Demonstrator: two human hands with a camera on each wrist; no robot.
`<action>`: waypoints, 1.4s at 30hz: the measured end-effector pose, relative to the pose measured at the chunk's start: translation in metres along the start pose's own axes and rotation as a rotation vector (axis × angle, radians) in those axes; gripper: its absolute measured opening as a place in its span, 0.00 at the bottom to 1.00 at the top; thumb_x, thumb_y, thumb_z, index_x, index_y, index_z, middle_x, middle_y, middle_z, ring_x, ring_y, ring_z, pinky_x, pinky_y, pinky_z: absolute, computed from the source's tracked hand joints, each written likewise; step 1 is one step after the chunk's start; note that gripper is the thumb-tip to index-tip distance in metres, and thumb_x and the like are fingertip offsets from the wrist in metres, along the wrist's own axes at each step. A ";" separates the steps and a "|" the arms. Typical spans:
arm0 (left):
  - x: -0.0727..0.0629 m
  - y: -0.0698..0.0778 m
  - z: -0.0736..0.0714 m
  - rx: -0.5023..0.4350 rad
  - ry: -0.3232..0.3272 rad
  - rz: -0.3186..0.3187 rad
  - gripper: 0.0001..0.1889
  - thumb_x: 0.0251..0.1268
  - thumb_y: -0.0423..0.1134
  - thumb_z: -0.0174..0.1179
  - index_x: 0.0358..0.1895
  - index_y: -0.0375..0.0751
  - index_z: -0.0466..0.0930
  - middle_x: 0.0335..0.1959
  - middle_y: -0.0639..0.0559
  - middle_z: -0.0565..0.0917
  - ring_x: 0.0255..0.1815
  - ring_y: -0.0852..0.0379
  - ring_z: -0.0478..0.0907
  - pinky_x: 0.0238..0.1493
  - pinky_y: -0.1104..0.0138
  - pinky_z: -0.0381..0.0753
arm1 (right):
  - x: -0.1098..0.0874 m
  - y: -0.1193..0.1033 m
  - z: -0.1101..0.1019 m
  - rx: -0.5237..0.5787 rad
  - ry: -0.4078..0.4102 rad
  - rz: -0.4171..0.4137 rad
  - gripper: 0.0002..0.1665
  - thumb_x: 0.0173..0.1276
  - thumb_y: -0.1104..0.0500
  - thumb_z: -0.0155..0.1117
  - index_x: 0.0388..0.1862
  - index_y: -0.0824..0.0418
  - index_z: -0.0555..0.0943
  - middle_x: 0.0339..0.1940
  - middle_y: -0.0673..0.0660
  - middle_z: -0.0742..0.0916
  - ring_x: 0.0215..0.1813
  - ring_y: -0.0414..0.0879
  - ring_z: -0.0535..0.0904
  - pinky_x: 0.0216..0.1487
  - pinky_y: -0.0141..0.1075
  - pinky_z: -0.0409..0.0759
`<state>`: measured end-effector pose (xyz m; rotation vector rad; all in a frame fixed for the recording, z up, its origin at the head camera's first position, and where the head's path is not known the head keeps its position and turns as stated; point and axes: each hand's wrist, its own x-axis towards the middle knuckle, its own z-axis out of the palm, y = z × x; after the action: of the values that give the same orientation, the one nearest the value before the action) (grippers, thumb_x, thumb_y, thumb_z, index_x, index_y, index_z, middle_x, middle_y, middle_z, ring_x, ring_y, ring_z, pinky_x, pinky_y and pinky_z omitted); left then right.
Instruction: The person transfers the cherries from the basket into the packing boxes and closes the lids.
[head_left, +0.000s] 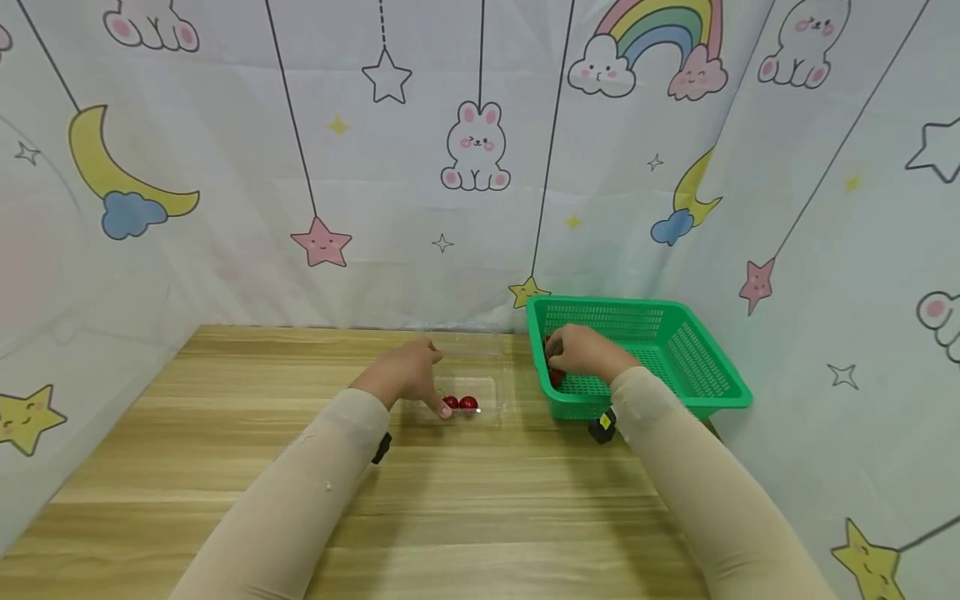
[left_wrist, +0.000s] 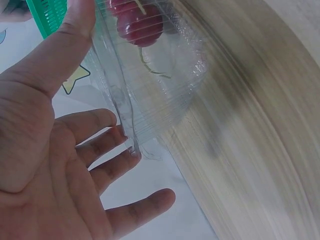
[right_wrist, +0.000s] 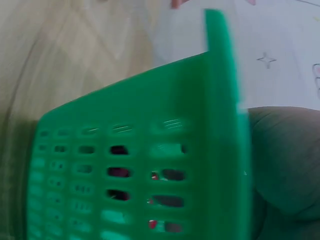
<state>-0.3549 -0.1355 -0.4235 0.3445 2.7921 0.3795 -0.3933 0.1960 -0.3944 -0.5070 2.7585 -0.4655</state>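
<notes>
My left hand point(head_left: 406, 372) holds the left side of a clear plastic box point(left_wrist: 165, 107), thumb near its front and fingertips touching the rim; the little finger sticks out straight. Two red cherries point(head_left: 468, 403) lie inside the box, and a thin stem shows in the left wrist view. My right hand point(head_left: 587, 350) reaches down into the green basket point(head_left: 705, 354) at its left end, fingers bent among red cherries point(head_left: 556, 378). The basket wall hides those fingertips in the right wrist view, so whether they pinch a cherry is unclear.
Both containers stand toward the back of a wood-grain table point(head_left: 480, 508), the basket to the right of the box. A white curtain point(head_left: 390, 167) printed with cartoon figures hangs behind and along the right. A small black device point(head_left: 602, 427) sits at my right wrist.
</notes>
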 end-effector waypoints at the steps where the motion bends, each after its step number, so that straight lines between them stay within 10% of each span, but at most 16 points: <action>1: 0.000 0.000 0.000 -0.001 0.000 0.000 0.63 0.55 0.63 0.89 0.91 0.44 0.67 0.92 0.42 0.64 0.91 0.34 0.64 0.86 0.36 0.72 | 0.001 0.002 0.002 -0.010 -0.020 -0.005 0.21 0.89 0.59 0.62 0.72 0.64 0.88 0.72 0.65 0.89 0.69 0.61 0.88 0.69 0.57 0.89; 14: 0.000 0.000 0.001 -0.001 -0.001 0.002 0.63 0.56 0.62 0.89 0.91 0.43 0.66 0.93 0.41 0.63 0.92 0.34 0.63 0.87 0.36 0.71 | 0.006 0.009 0.015 -0.056 -0.181 -0.006 0.19 0.84 0.64 0.65 0.67 0.63 0.90 0.61 0.61 0.93 0.41 0.51 0.88 0.41 0.44 0.91; 21: -0.001 0.000 0.000 0.000 -0.005 -0.001 0.62 0.57 0.62 0.88 0.91 0.43 0.65 0.93 0.41 0.62 0.92 0.34 0.62 0.88 0.35 0.69 | 0.012 0.008 0.016 -0.079 -0.200 0.008 0.10 0.81 0.69 0.64 0.39 0.62 0.89 0.26 0.50 0.78 0.26 0.43 0.68 0.31 0.37 0.71; 27: -0.002 0.001 0.000 -0.010 -0.009 -0.006 0.62 0.57 0.62 0.88 0.92 0.44 0.65 0.94 0.41 0.61 0.93 0.34 0.60 0.88 0.34 0.68 | 0.014 0.008 0.017 -0.076 -0.204 0.016 0.22 0.80 0.72 0.63 0.24 0.55 0.78 0.16 0.47 0.69 0.23 0.43 0.62 0.29 0.38 0.66; 32: -0.002 0.001 0.000 0.005 -0.010 0.003 0.62 0.58 0.62 0.88 0.92 0.43 0.64 0.93 0.41 0.62 0.93 0.33 0.61 0.88 0.35 0.69 | 0.012 0.008 0.015 -0.081 -0.194 0.017 0.19 0.80 0.72 0.63 0.28 0.56 0.82 0.22 0.49 0.76 0.24 0.42 0.67 0.30 0.36 0.71; 38: -0.002 0.001 -0.001 0.014 -0.012 0.004 0.63 0.58 0.63 0.87 0.92 0.44 0.64 0.93 0.41 0.62 0.92 0.34 0.62 0.87 0.35 0.70 | 0.006 0.003 0.001 -0.079 -0.142 0.018 0.14 0.82 0.66 0.66 0.59 0.65 0.93 0.53 0.60 0.94 0.37 0.47 0.85 0.42 0.41 0.88; 42: -0.001 0.001 0.000 0.009 -0.013 0.002 0.63 0.57 0.63 0.88 0.92 0.44 0.64 0.93 0.41 0.62 0.92 0.34 0.63 0.87 0.35 0.70 | 0.004 -0.003 -0.011 -0.091 -0.101 0.028 0.13 0.83 0.64 0.63 0.55 0.66 0.92 0.51 0.61 0.92 0.37 0.48 0.82 0.43 0.42 0.86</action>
<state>-0.3539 -0.1354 -0.4227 0.3509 2.7816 0.3638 -0.3995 0.1947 -0.3843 -0.4984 2.6950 -0.3003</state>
